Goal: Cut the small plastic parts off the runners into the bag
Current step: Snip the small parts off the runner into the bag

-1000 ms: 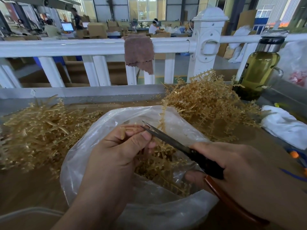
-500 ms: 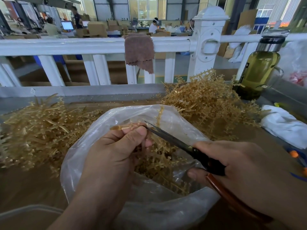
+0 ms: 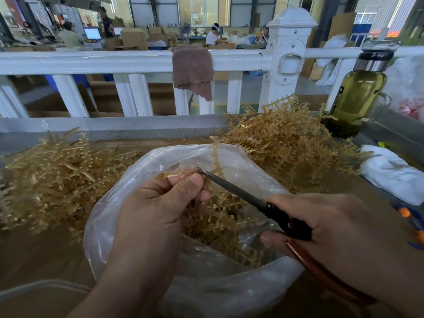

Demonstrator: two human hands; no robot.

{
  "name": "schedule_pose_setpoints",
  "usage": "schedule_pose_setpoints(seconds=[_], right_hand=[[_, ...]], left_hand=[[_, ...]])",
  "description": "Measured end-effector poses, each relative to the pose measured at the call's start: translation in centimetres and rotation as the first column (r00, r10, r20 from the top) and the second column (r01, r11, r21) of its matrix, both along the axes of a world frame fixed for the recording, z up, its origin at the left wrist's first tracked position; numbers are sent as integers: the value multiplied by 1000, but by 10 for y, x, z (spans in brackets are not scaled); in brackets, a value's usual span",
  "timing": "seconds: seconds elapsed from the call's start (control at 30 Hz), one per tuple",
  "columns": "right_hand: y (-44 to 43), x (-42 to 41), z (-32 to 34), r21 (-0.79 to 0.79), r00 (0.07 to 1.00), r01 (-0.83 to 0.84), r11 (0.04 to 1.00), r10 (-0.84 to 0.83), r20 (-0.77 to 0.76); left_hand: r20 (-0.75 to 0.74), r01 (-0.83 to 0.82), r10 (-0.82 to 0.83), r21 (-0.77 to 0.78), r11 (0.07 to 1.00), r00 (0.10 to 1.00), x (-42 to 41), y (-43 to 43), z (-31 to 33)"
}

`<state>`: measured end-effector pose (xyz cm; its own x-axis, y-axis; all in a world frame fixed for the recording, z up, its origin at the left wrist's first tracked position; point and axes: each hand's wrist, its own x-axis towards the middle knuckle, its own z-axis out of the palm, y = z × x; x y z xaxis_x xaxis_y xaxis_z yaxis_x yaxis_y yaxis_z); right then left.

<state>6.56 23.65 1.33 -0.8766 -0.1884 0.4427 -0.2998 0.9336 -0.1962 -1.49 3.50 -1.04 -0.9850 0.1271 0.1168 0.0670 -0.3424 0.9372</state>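
Pinched between the thumb and fingers of the left hand is a thin golden runner, held over the open mouth of the clear plastic bag. The right hand is wrapped around the handles of the scissors, whose blades look closed, with the tip touching the runner just beside the left thumb. More golden bits lie inside the bag, a left pile and a right pile of runners sit on the table beside it, and a bottle stands by the white fence, where a brown cloth hangs.
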Motion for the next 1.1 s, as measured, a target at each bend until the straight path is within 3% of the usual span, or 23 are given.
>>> schedule_pose_setpoints(seconds=[0.47, 0.63, 0.8, 0.93, 1.1], right_hand=[[1, 3, 9, -12, 982, 8, 1000, -6, 190], [1, 1, 3, 11, 991, -8, 1000, 6, 137], [2, -6, -12, -121, 993, -58, 991, 69, 96], [8, -2, 0, -59, 976, -64, 996, 75, 203], [5, -2, 1, -33, 986, -50, 998, 55, 155]], left_hand=[[-28, -2, 0, -84, 997, 1000, -5, -6, -7], [-23, 8, -11, -120, 993, 1000, -7, -7, -8], [-69, 33, -48, -205, 978, 996, -6, -9, -6], [-148, 33, -69, -232, 972, 987, -7, -10, -3], [-191, 2, -60, -286, 958, 980, -7, -11, -4]])
